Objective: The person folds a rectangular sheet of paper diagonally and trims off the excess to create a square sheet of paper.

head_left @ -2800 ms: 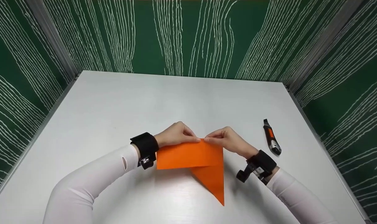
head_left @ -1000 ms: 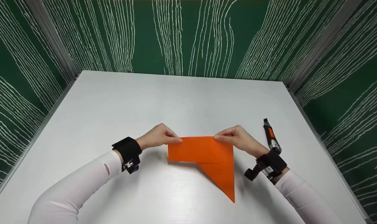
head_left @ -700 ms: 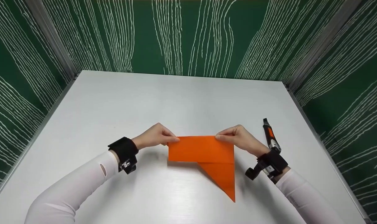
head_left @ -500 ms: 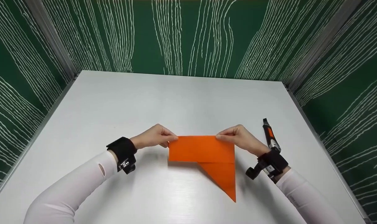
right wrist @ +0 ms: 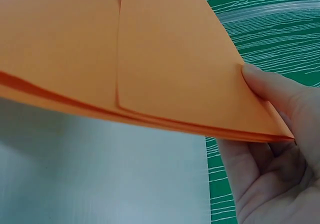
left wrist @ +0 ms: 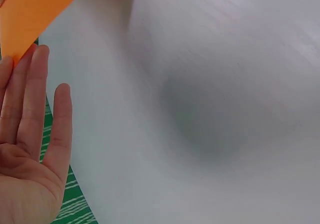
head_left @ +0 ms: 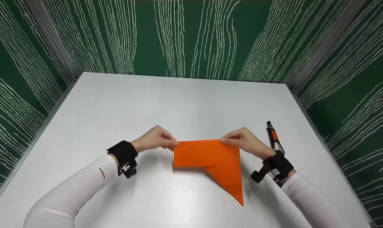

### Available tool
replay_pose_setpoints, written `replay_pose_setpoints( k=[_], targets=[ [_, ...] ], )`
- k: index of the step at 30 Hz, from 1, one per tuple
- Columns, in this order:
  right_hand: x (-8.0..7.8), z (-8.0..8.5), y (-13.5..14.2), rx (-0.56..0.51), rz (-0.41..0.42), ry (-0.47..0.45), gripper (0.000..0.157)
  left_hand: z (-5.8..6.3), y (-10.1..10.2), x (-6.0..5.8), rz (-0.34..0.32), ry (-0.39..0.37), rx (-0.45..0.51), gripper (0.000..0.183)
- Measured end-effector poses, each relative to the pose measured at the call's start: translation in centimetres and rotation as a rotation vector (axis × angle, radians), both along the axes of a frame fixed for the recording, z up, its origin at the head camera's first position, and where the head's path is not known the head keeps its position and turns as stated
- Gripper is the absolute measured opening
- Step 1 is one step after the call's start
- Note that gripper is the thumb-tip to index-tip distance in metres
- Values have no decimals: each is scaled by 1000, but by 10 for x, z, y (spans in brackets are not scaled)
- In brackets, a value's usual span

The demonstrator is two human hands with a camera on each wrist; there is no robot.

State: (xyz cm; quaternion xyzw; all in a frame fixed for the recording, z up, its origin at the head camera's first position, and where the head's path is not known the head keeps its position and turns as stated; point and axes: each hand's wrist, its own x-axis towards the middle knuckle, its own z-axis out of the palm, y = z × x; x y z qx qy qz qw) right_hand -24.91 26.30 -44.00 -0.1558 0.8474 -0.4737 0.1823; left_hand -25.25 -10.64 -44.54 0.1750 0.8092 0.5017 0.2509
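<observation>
A folded sheet of orange paper (head_left: pixel 207 155) is held up above the white table, a flat band across its top and a pointed flap hanging down at the right. My left hand (head_left: pixel 156 138) pinches its upper left corner between thumb and fingers. Along the top edge towards the right, my right hand (head_left: pixel 245 142) pinches it the same way. Stacked layers of the orange paper (right wrist: pixel 170 59) and a crease show in the right wrist view, gripped by the right hand (right wrist: pixel 280 149). Only a corner of paper (left wrist: pixel 35 14) appears in the left wrist view, at the left hand's (left wrist: pixel 30 134) fingertips.
A black and orange utility knife (head_left: pixel 275 137) lies on the white table (head_left: pixel 185 104), just beyond the right wrist. Green walls (head_left: pixel 147 38) with pale wavy lines enclose the table at the back and both sides.
Both hands were close together at the top edge; they have since moved apart, the left hand out to the paper's left corner. The paper has shifted to the right and tilts slightly.
</observation>
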Motion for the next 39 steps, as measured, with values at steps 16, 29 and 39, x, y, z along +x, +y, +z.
replay_pose_setpoints(
  k=[16,29,39],
  targets=[
    [-1,1,4,54,-84,38,29,2,-2,-1,59,18,-31,21],
    [-3,-1,18,-59,72,-105,42,0,-13,-6,39,9,-16,24],
    [-3,-5,18,-102,-152,-44,38,-1,-12,-6,90,33,-44,25]
  ],
)
